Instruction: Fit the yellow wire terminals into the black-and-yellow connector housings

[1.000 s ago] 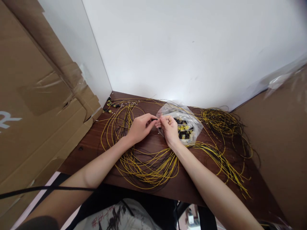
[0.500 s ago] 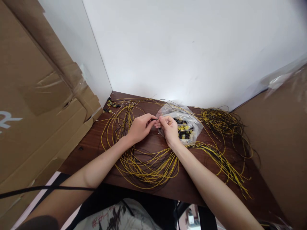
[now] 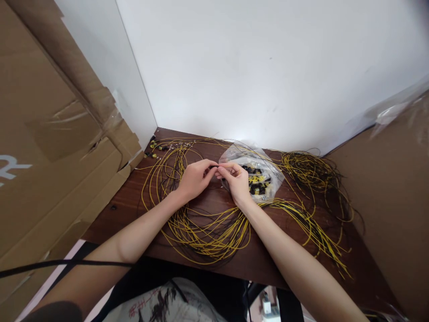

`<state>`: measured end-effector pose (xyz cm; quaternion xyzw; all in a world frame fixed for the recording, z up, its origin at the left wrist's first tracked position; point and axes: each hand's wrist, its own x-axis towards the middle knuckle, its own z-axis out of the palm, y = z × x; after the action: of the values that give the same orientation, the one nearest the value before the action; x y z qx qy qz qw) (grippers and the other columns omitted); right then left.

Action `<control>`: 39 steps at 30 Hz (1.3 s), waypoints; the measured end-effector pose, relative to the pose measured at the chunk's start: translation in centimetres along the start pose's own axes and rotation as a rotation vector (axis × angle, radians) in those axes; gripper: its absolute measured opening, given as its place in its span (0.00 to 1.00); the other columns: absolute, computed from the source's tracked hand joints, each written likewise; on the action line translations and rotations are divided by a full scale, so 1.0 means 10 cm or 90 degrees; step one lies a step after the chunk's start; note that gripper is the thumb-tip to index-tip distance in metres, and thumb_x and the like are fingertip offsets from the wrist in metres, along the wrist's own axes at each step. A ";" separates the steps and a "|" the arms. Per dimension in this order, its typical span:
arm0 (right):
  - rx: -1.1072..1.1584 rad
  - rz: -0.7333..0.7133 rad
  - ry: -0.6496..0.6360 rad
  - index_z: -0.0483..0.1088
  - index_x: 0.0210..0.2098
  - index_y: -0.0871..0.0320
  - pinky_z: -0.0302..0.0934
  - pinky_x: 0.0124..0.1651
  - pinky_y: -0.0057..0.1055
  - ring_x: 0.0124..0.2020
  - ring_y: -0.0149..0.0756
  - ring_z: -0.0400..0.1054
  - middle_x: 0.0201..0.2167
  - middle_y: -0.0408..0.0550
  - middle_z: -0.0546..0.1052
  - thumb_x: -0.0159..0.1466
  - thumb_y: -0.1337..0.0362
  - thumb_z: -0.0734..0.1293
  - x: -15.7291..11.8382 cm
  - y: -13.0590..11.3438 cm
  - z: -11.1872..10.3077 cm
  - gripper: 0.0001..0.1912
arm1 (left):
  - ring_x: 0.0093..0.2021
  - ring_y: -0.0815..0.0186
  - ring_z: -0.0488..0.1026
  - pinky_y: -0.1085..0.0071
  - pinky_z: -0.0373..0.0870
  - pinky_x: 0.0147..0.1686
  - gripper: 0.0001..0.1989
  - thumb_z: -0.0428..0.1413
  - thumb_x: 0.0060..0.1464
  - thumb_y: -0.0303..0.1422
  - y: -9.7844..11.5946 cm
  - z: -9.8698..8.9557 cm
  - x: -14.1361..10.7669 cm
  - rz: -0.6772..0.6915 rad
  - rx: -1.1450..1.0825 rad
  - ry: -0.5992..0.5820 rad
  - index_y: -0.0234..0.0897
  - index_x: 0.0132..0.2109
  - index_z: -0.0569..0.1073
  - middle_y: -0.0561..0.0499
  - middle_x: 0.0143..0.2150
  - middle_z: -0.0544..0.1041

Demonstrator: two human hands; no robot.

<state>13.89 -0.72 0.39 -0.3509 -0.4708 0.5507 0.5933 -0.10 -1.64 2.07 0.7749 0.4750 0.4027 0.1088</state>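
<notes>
My left hand [image 3: 197,180] is closed in a pinch on a small black piece [image 3: 213,167], mostly hidden by the fingers. Right against it, my right hand [image 3: 238,182] has thumb and fingers pinched at the other end of the piece; what lies between them is too small to make out. The fingertips of both hands meet above the table. Just beyond my right wrist lies a clear plastic bag [image 3: 275,175] holding several black and yellow parts [image 3: 258,180]. A loop of yellow and black wires [image 3: 211,241] spreads below and left of my hands.
On the right lie a tangled wire bundle [image 3: 306,170] and loose wire ends [image 3: 315,228]. Small black and yellow pieces [image 3: 154,145] sit in the far left corner. Cardboard [image 3: 67,134] stands at left, more cardboard [image 3: 389,188] at right, and a white wall [image 3: 254,80] behind.
My right hand's fingers have shifted slightly left and closed at the tip of the black piece, which shows less now. My left hand has stayed nearly in place.
</notes>
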 end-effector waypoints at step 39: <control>0.103 0.037 -0.015 0.61 0.29 0.57 0.66 0.25 0.26 0.21 0.30 0.70 0.19 0.40 0.73 0.53 0.53 0.69 0.01 0.03 0.04 0.17 | 0.31 0.67 0.71 0.73 0.65 0.31 0.10 0.49 0.58 0.35 0.04 -0.04 0.04 -0.017 0.002 -0.034 0.35 0.39 0.73 0.50 0.33 0.77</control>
<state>13.46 -0.66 0.27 -0.3088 -0.4213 0.6080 0.5979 -0.05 -1.63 2.79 0.7791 0.4829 0.3796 0.1253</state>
